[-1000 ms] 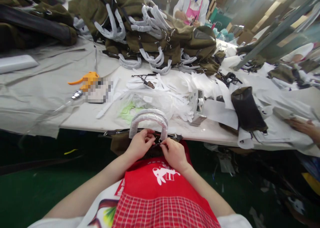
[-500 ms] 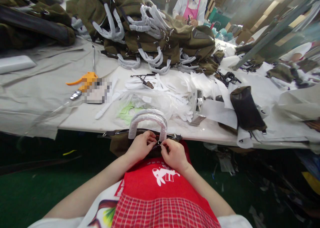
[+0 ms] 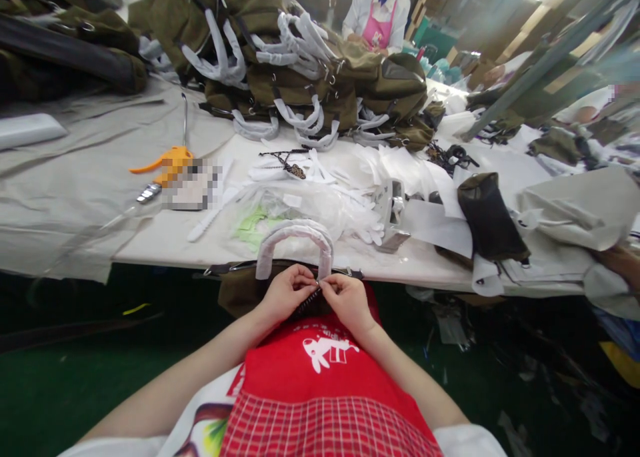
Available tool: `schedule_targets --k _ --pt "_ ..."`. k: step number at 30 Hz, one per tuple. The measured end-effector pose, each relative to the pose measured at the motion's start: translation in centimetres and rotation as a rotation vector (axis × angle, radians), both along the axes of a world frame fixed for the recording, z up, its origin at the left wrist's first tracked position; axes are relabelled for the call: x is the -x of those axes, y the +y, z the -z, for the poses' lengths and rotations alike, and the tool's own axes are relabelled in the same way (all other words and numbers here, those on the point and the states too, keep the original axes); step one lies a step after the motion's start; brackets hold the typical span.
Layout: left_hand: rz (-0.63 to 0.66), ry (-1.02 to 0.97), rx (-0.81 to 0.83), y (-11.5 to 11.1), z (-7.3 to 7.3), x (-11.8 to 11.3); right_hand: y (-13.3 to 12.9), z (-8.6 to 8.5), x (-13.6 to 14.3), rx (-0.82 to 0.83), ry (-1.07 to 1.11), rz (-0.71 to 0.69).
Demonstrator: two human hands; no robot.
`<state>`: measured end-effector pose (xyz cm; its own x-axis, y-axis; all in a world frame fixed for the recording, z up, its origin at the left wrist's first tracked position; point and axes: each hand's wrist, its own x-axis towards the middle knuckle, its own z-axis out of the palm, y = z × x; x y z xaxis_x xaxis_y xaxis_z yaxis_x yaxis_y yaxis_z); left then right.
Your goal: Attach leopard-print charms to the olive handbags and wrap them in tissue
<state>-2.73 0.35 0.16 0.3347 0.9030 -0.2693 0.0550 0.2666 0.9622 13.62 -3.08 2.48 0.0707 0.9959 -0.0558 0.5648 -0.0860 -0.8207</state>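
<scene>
A brown-olive handbag point(image 3: 235, 290) sits upright against my front at the table edge, its handles point(image 3: 295, 230) wrapped in white covering. My left hand point(image 3: 289, 291) is closed in a pinch at the near side of the bag, below the handles. Opposite it, my right hand point(image 3: 347, 301) pinches too, the fingertips of both hands almost meeting. A small shiny metal fitting point(image 3: 318, 283) shows between them, its exact kind too small to tell. From there a dark ridged strip point(image 3: 310, 299) runs down to the left. The bag's lower part is hidden by my hands and the red apron.
Several olive bags point(image 3: 300, 83) with wrapped handles are piled at the back. On the white table lie an orange air blow gun point(image 3: 173, 163), a clear plastic bag point(image 3: 320, 207), a metal dispenser point(image 3: 393, 217) and a dark pouch point(image 3: 493, 217). A co-worker point(image 3: 377, 17) stands beyond.
My fingertips have drawn closer together at the fitting, and more of the dark strip shows. At the far right, pale cloth has shifted and a person's arm appears. The co-worker's hands have lowered.
</scene>
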Motion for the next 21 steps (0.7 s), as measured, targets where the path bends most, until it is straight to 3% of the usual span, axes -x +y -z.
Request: schedule_targets --k 3,7,10,13,16,21 --pt "-0.008 0.082 -0.134 -0.2 -0.9 0.2 0.0 -0.1 0.2 -0.081 0.008 0.024" --pt "0.056 0.320 -0.500 -0.4 -2.7 0.4 -0.3 -0.8 0.5 -0.146 0.084 0.018" --pt "0.123 0.328 -0.549 -0.1 -3.2 0.5 -0.4 -1.3 0.2 -0.109 0.173 -0.052" --pt "0.068 0.210 -0.418 0.4 -3.2 0.7 -0.5 -1.8 -0.7 0.011 0.399 -0.052" --pt "-0.007 0.057 -0.131 0.9 -3.8 1.1 -0.9 -2.4 -1.7 0.131 0.610 -0.044" --pt "0.039 -0.116 0.156 1.0 -5.5 1.1 -1.4 -2.7 -2.4 0.158 0.669 -0.070"
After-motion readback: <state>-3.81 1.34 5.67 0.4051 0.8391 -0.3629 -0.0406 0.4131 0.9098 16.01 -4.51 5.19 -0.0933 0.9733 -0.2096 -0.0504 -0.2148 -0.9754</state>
